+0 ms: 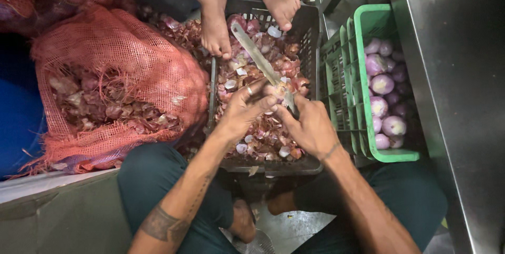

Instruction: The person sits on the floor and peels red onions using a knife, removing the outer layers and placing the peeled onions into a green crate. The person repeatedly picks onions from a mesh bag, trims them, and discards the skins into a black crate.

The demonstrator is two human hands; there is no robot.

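- Left hand (244, 108) closed around a small onion (278, 92), fingers curled over it, ring on one finger. Onion mostly hidden by the fingertips — only a sliver shows.
- Right hand (310, 125) gripping the handle of a long knife (258, 57); blade runs up and to the left from the hands, tip out over the far half of the crate.
- Both hands touch at the onion, held just above the dark plastic crate (307, 38), roughly mid-crate, towards its right wall.
- Crate is full of onion skins and trimmed ends (263, 138) — no bare floor visible in it.
- Just right of the crate, wall to wall: green plastic crate (392, 155) holding peeled onions (383, 83). It sits near the right hand, just beyond the dark crate's rim.
- Right of the green crate: steel surface (452, 75), edge running along the crate.
- Left of the dark crate: red mesh sack (121, 75) with onions and loose skins, its open mouth facing up, pressing against the crate's left wall.
- Far rim of the dark crate: another person's two bare feet (215, 28) resting on it; knife tip is near the left one.
- Open room is tight: sack on the left, green crate on the right, feet ahead, the person's own knees at the near rim.
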